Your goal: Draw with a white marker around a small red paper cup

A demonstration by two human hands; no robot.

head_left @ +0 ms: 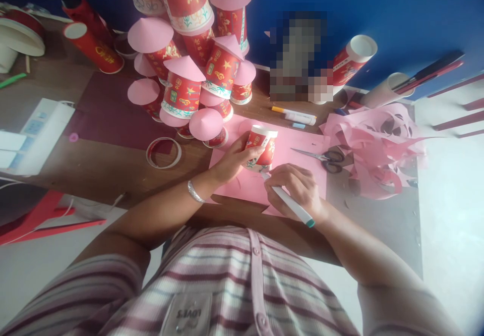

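In the head view, the left hand (239, 155) is curled round a cup (267, 149), holding it above the pink paper (238, 188). The right hand (297, 188) is closed on a marker (293, 206), its tip by the cup's lower rim; whether they touch, I cannot tell. Scissors (323, 158) lie right of the cup, near pink scraps (372, 124). Cone-topped cups (182, 95) stand beyond, leftward.

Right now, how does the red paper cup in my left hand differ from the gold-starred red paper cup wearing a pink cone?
Your left hand holds the red paper cup, while the gold-starred cup sits grouped with others. The held cup has no cone; the gold-starred cup wears a pink cone. Both are red, with teal patterning near the lower edge.
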